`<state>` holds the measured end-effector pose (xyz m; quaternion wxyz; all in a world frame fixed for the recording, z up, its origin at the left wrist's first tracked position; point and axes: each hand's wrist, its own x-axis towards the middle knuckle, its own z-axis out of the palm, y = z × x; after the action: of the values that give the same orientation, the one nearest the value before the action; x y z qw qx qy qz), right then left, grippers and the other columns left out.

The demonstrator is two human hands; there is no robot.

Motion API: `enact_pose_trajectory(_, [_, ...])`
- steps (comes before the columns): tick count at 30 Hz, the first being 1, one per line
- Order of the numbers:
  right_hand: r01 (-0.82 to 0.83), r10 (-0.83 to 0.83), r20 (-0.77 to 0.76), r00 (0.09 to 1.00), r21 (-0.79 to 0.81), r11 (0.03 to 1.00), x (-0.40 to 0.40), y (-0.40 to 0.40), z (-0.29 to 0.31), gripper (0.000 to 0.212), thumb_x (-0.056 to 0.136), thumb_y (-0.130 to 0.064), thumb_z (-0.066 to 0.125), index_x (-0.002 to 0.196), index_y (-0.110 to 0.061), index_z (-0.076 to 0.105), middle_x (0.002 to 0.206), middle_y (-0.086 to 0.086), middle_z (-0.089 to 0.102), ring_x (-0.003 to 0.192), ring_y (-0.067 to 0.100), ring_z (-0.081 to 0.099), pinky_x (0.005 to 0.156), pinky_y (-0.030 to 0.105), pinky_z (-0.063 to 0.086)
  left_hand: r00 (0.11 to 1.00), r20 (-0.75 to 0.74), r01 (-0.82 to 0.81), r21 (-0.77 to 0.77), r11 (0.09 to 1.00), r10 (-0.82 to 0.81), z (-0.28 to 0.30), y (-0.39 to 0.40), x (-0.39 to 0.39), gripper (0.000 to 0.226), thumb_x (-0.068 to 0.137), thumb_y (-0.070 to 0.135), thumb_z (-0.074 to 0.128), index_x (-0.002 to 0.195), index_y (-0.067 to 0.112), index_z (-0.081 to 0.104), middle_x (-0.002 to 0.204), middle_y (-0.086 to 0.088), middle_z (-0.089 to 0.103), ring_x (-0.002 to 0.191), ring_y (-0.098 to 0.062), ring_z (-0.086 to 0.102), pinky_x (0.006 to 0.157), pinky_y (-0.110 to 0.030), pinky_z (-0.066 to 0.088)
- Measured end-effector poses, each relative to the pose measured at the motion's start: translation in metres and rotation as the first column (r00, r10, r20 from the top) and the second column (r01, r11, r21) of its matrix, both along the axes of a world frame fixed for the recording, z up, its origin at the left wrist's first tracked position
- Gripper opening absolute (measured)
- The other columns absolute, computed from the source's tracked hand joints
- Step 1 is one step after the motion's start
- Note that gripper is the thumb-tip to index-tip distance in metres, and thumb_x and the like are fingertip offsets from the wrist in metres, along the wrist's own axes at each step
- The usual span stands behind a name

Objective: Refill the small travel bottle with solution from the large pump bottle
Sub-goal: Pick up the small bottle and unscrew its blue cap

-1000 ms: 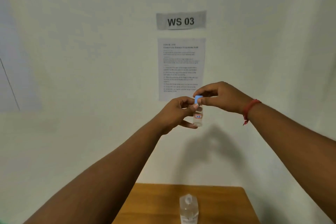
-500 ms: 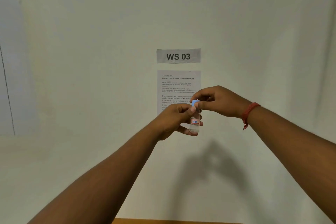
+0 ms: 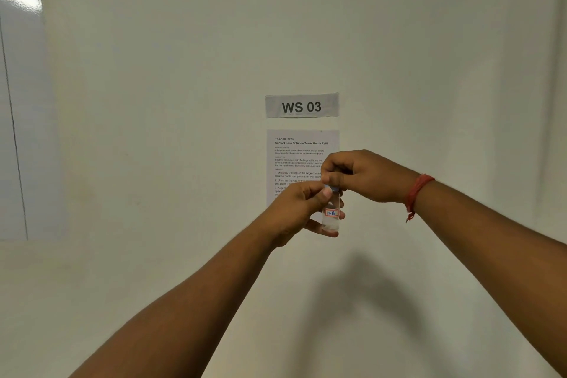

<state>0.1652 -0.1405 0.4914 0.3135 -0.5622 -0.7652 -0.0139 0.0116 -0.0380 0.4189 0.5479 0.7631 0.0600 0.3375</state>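
Observation:
A small clear travel bottle (image 3: 331, 218) with a red-edged label is held upright in front of the wall, at chest height. My left hand (image 3: 299, 209) grips its body from the left, thumb near the neck. My right hand (image 3: 362, 175) comes from above and pinches the blue cap (image 3: 332, 188) on top of it; only a sliver of the cap shows between the fingers. The large bottle is out of view.
A white wall fills the view, bearing a "WS 03" sign (image 3: 302, 106) and a printed task sheet (image 3: 299, 153) behind my hands. A glossy white panel (image 3: 18, 101) stands at the far left. No table shows.
The view has tilted upward: the wooden table and large bottle dropped out of sight. Both hands keep the small bottle and its cap, with the right fingers shifted over the cap.

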Motion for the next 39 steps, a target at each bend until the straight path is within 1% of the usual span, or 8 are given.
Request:
enact_pose_trajectory(5, [0.001,-0.001,0.047,0.999,0.004,1.0,0.0,0.001,0.004,0.009,0.098,-0.029,0.056,0.09,-0.028,0.06,0.089,-0.007,0.067,0.082,0.008,0.063,0.076,0.023,0.05,1.0,0.012,-0.002,0.009,1.0,0.002,0.002,0.0,0.0,0.023,0.107,0.022,0.052,0.108,0.012,0.072,0.103,-0.008,0.073,0.095,-0.022,0.076,0.069,-0.044,0.065])
enact_pose_trajectory(13, [-0.004,0.004,0.089,0.996,0.004,1.0,0.003,0.004,0.004,0.008,0.098,-0.028,0.054,0.092,-0.027,0.059,0.093,-0.006,0.066,0.085,0.011,0.061,0.077,0.026,0.052,1.0,0.006,-0.017,0.021,1.0,0.017,0.004,0.001,0.0,0.029,0.107,0.021,0.052,0.117,-0.001,0.068,0.11,-0.016,0.071,0.096,-0.023,0.075,0.069,-0.043,0.065])
enact_pose_trajectory(18, [-0.056,0.056,0.049,0.997,0.006,0.998,0.004,0.006,0.004,0.011,0.099,-0.022,0.054,0.091,-0.027,0.059,0.089,-0.007,0.066,0.08,0.006,0.06,0.075,0.021,0.051,1.0,0.007,-0.02,0.018,1.0,0.019,0.004,0.003,-0.002,0.029,0.107,0.023,0.051,0.116,0.002,0.069,0.108,-0.015,0.072,0.098,-0.027,0.075,0.074,-0.05,0.065])
enact_pose_trajectory(24, [-0.044,0.044,0.023,0.999,-0.004,0.999,0.005,0.007,0.007,0.008,0.097,-0.028,0.058,0.096,-0.028,0.065,0.102,-0.005,0.068,0.095,0.01,0.064,0.082,0.025,0.055,0.999,-0.003,-0.042,0.006,0.999,0.042,0.006,0.005,-0.003,0.032,0.107,0.024,0.05,0.123,0.001,0.067,0.117,-0.018,0.072,0.102,-0.029,0.074,0.077,-0.051,0.064])
enact_pose_trajectory(26, [-0.007,0.006,0.017,1.0,0.042,0.999,0.006,0.007,0.008,0.011,0.095,-0.036,0.059,0.098,-0.028,0.066,0.104,-0.002,0.069,0.101,0.016,0.064,0.086,0.032,0.057,0.998,-0.007,-0.06,0.011,0.998,0.06,0.007,0.005,-0.004,0.032,0.107,0.025,0.051,0.123,0.003,0.067,0.118,-0.019,0.072,0.103,-0.03,0.075,0.079,-0.051,0.064])
enact_pose_trajectory(29, [0.019,-0.02,0.009,1.0,0.09,0.996,0.005,0.008,0.011,0.009,0.091,-0.037,0.062,0.091,-0.029,0.064,0.098,0.0,0.07,0.098,0.022,0.065,0.086,0.041,0.058,0.997,-0.014,-0.081,0.013,0.997,0.081,0.009,0.006,-0.005,0.03,0.107,0.025,0.051,0.121,0.005,0.069,0.116,-0.017,0.073,0.101,-0.027,0.076,0.076,-0.046,0.065])
enact_pose_trajectory(34, [-0.001,0.0,0.012,1.0,0.076,0.997,0.006,0.012,0.009,0.002,0.092,-0.033,0.064,0.091,-0.032,0.065,0.099,-0.008,0.069,0.098,0.014,0.065,0.086,0.036,0.058,0.997,-0.009,-0.073,0.003,0.997,0.073,0.007,0.006,-0.007,0.03,0.107,0.024,0.051,0.12,0.003,0.069,0.117,-0.016,0.073,0.101,-0.027,0.075,0.073,-0.043,0.065])
enact_pose_trajectory(39, [-0.03,0.03,-0.018,0.999,0.016,0.999,0.008,0.012,0.006,0.012,0.094,-0.027,0.061,0.099,-0.036,0.067,0.109,-0.015,0.066,0.107,0.004,0.06,0.089,0.027,0.055,0.996,-0.011,-0.083,-0.001,0.997,0.083,0.004,0.007,-0.01,0.03,0.106,0.025,0.052,0.121,0.006,0.07,0.118,-0.016,0.073,0.1,-0.025,0.076,0.071,-0.04,0.065])
